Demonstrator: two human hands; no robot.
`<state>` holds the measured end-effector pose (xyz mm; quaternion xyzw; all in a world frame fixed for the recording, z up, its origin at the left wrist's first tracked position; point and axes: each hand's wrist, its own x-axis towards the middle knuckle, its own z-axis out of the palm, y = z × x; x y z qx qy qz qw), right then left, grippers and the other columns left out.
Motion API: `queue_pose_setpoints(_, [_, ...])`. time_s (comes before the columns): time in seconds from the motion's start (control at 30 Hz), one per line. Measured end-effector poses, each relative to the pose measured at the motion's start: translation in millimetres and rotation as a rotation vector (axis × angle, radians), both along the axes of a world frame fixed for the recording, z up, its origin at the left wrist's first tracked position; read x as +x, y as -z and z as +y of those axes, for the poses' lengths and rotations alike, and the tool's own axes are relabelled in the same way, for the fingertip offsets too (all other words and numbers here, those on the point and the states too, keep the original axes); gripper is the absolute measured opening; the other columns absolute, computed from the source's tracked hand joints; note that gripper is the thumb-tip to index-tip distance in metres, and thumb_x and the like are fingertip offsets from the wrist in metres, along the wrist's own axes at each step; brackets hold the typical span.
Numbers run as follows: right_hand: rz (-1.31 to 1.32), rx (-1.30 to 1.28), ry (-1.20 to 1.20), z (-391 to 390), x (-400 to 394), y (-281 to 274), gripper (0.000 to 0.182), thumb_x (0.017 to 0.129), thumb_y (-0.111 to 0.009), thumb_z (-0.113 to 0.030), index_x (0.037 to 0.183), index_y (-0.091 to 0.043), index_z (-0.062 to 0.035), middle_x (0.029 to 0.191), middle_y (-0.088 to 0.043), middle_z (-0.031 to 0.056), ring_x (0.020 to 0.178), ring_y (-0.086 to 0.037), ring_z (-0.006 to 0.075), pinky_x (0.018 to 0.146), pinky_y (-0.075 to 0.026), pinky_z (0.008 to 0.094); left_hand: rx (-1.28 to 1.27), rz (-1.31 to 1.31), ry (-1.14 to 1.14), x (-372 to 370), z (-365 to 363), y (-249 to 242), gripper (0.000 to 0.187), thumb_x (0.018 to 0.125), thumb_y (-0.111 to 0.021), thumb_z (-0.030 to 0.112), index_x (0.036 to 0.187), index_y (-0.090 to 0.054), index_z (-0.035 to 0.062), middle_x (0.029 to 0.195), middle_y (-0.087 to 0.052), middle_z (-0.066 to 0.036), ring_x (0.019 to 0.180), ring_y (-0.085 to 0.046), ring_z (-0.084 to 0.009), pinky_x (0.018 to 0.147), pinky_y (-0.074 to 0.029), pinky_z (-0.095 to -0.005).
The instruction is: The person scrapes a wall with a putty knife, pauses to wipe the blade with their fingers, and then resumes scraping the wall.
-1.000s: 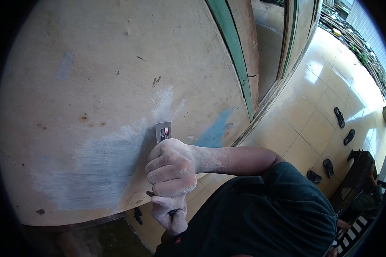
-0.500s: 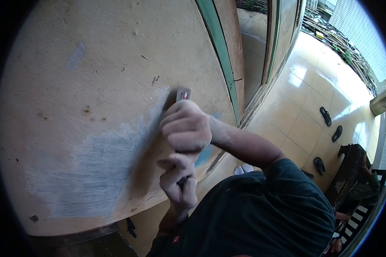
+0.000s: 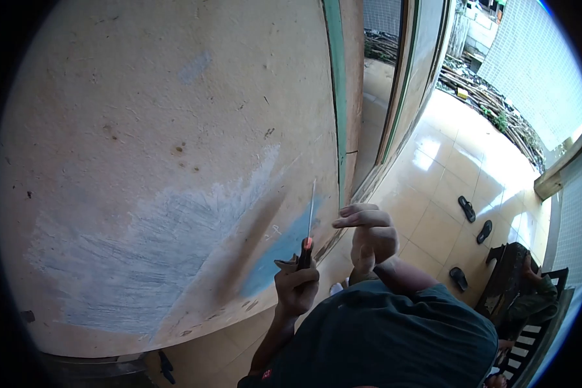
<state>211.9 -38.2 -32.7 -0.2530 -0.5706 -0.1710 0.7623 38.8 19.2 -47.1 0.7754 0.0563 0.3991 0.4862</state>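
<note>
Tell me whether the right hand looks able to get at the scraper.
Probably yes: the right hand is open beside the scraper, with nothing visible between them, though the left hand has its fingers around it.

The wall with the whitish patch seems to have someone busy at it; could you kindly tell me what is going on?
A person at the wall holds a thin-bladed tool in the left hand. The right hand is beside it, partly open, with nothing visible in it. The streaky whitish patch covers part of the wall, near a blue patch.
</note>
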Motion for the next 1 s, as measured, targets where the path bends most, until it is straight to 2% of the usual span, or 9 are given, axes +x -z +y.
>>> queue_pose_setpoints(0.07, [0.138, -0.024, 0.006, -18, -5, 11, 0.028, 0.089, -0.053, -0.018, 0.108, -0.047, 0.0022, 0.117, -0.049, 0.0255, 0.109, -0.056, 0.0288, 0.081, -0.054, 0.0379, -0.152, 0.034, -0.005, -7, -1, 12, 0.014, 0.065, -0.06, -0.007, 0.075, -0.062, 0.0023, 0.069, -0.057, -0.012, 0.063, -0.055, -0.0224, 0.065, -0.042, -0.0308])
queue_pose_setpoints(0.17, [0.435, -0.818, -0.476, -38, -13, 13, 0.052, 0.091, -0.054, -0.021, 0.133, -0.033, 0.0012, 0.137, -0.037, 0.0187, 0.13, -0.036, 0.0287, 0.108, -0.028, 0.0433, -0.037, 0.0, 0.019, 6, -7, 13, 0.025, 0.07, -0.06, -0.006, 0.094, -0.061, 0.0004, 0.073, -0.058, -0.01, 0.058, -0.054, -0.0181, 0.058, -0.042, -0.0288])
queue_pose_setpoints(0.23, [0.504, -0.98, -0.838, -46, -15, 20, 0.055, 0.093, -0.054, -0.027, 0.135, -0.034, 0.0026, 0.136, -0.039, 0.0166, 0.13, -0.036, 0.026, 0.106, -0.031, 0.0399, 0.068, -0.002, 0.02, 21, -15, 18, 0.05, 0.071, -0.062, -0.005, 0.12, -0.053, 0.003, 0.077, -0.062, -0.013, 0.058, -0.059, -0.0225, 0.056, -0.046, -0.0325])
queue_pose_setpoints(0.33, [0.527, -1.137, -0.924, -55, -3, 12, 0.047, 0.095, -0.052, -0.026, 0.13, -0.041, 0.0039, 0.128, -0.049, 0.0171, 0.123, -0.044, 0.0255, 0.102, -0.035, 0.035, 0.121, -0.058, -0.031, 56, -35, 21, 0.067, 0.075, -0.062, -0.006, 0.135, -0.032, -0.0004, 0.11, -0.057, -0.021, 0.095, -0.062, -0.0284, 0.076, -0.05, -0.0347])
queue_pose_setpoints(0.6, [0.28, -1.218, -0.906, -97, 119, 6, 0.037, 0.092, -0.056, -0.013, 0.123, -0.047, 0.0058, 0.138, -0.042, 0.0236, 0.123, -0.046, 0.0268, 0.1, -0.037, 0.0369, -0.052, -0.007, 0.052, 149, -84, 24, 0.077, 0.078, -0.073, 0.006, 0.134, -0.021, 0.0, 0.125, -0.048, -0.023, 0.111, -0.055, -0.0337, 0.087, -0.047, -0.0399])
queue_pose_setpoints(0.67, [0.257, -1.273, -0.942, -112, 151, 16, 0.036, 0.091, -0.056, -0.01, 0.122, -0.047, 0.0061, 0.137, -0.042, 0.0253, 0.124, -0.045, 0.0285, 0.101, -0.036, 0.038, 0.126, -0.059, 0.05, 172, -94, 29, 0.07, 0.077, -0.075, 0.009, 0.126, -0.026, 0.001, 0.122, -0.048, -0.022, 0.098, -0.059, -0.0243, 0.071, -0.05, -0.0352])
queue_pose_setpoints(0.83, [0.259, -1.161, -1.072, -125, 207, 10, 0.033, 0.09, -0.056, -0.008, 0.117, -0.045, 0.0068, 0.136, -0.041, 0.0286, 0.125, -0.043, 0.0351, 0.103, -0.035, 0.0433, 0.157, 0.316, 0.076, 199, -99, 13, 0.053, 0.075, -0.076, 0.011, 0.111, -0.038, 0.0038, 0.084, -0.063, -0.016, 0.069, -0.066, -0.0323, 0.059, -0.053, -0.0396])
queue_pose_setpoints(0.93, [0.291, -1.012, -1.099, -116, 242, 9, 0.026, 0.09, -0.057, -0.012, 0.107, -0.048, 0.0049, 0.115, -0.056, 0.0256, 0.115, -0.052, 0.0337, 0.097, -0.041, 0.0443, 0.273, 0.222, -0.168, 213, -102, 0, 0.043, 0.075, -0.074, 0.006, 0.103, -0.042, 0.0021, 0.083, -0.063, -0.016, 0.069, -0.067, -0.0295, 0.052, -0.051, -0.0363])
queue_pose_setpoints(1.0, [0.263, -1.064, -1.021, -111, 264, -3, 0.022, 0.09, -0.058, -0.011, 0.101, -0.048, 0.0055, 0.079, -0.059, 0.0125, 0.073, -0.061, 0.0186, 0.068, -0.051, 0.0323, 0.356, 0.057, -0.286, 216, -100, -16, 0.036, 0.075, -0.07, -0.002, 0.101, -0.045, 0.0014, 0.08, -0.061, -0.014, 0.064, -0.066, -0.0259, 0.049, -0.05, -0.0344])
